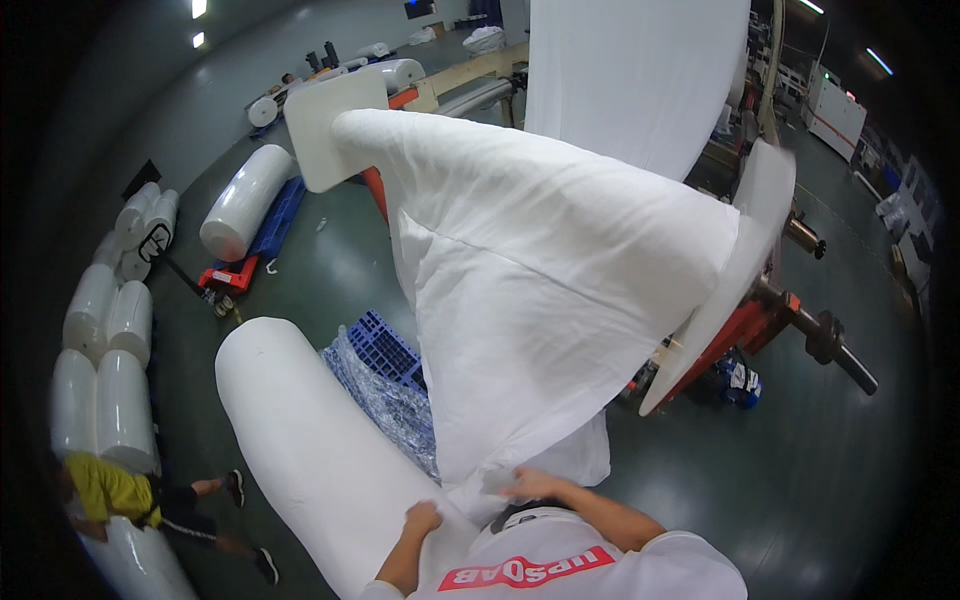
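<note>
A wide sheet of white fabric (510,340) hangs from a big fabric roll (560,185) mounted between two pale end plates. It narrows down to a bunched end close to my body. My right hand (532,486) is closed on that bunched end. My left hand (423,517) forms a fist against the side of a large white roll (310,430) lying at my left; whatever its fingers hold is hidden. Below both hands shows my white shirt with a red printed patch.
A blue plastic pallet (378,345) and crumpled clear wrap (390,405) lie between roll and sheet. Several wrapped rolls (125,410) stand along the left, near a person in yellow (110,490). A red pallet jack (228,277) is beyond; a metal shaft (840,350) juts out right.
</note>
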Demonstrator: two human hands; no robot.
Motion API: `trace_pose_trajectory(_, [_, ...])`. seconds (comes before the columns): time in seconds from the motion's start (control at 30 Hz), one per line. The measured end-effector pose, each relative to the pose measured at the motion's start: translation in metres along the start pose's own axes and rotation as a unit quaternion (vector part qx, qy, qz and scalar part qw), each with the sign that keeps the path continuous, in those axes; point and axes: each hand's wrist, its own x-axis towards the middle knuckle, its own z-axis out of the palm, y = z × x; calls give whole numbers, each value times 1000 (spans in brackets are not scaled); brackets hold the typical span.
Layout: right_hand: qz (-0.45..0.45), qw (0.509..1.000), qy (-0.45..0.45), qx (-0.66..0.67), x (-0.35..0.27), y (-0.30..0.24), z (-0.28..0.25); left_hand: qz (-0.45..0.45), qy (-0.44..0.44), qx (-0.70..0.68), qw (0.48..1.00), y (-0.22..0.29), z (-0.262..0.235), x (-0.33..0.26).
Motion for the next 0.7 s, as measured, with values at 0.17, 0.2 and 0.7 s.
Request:
trace_pose_trajectory(0.17, [20,691,462,556,10,58,-121,-70,7,-190,979,-89,63,-56])
trace_pose_trajectory(0.2, [-149,602,497,607,-2,68,-147,-49,38,-221,973,-74,54,-52])
trace_pose_trajectory(0.7, [-364,901,226,-63,96,-23,80,244,422,-106,866,228,-210,-78])
